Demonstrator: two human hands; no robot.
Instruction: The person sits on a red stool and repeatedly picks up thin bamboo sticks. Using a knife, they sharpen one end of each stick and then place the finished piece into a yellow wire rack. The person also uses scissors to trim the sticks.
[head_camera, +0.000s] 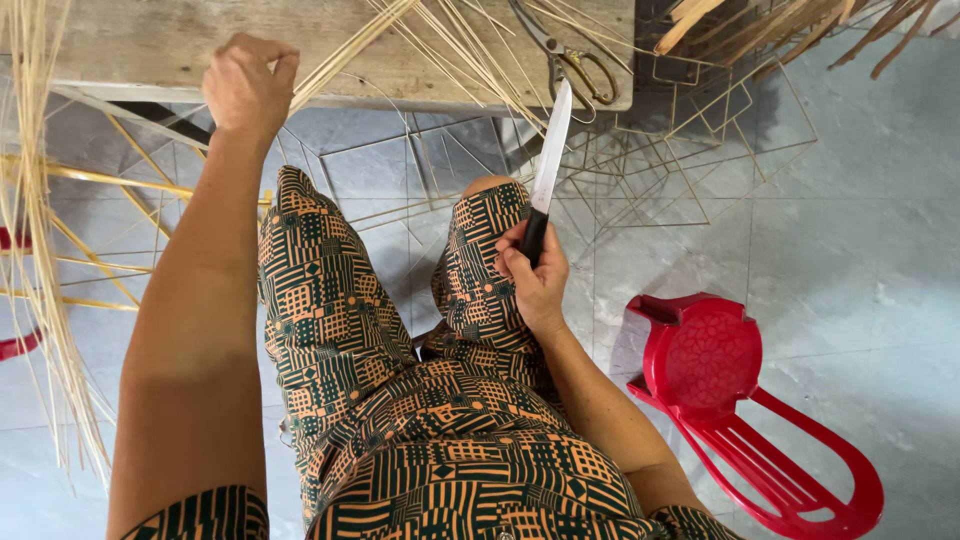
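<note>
The right hand (535, 275) is closed around the black handle of a knife (548, 160), its smooth pale blade pointing up to the wooden bench (150, 45). At the bench's front edge, the left hand (245, 85) pinches thin bamboo strips (345, 50).

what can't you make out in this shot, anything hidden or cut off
Head view only:
- Left hand: fingers curl away over the strips, so the grip itself is hidden.
- Knife: the right hand covers most of the handle.
- Scissors: tips cut off by the top edge, strips lie across them.
- Red chair: its far end runs off the bottom edge.
- Wire frames: too thin and overlapping to count.
</note>
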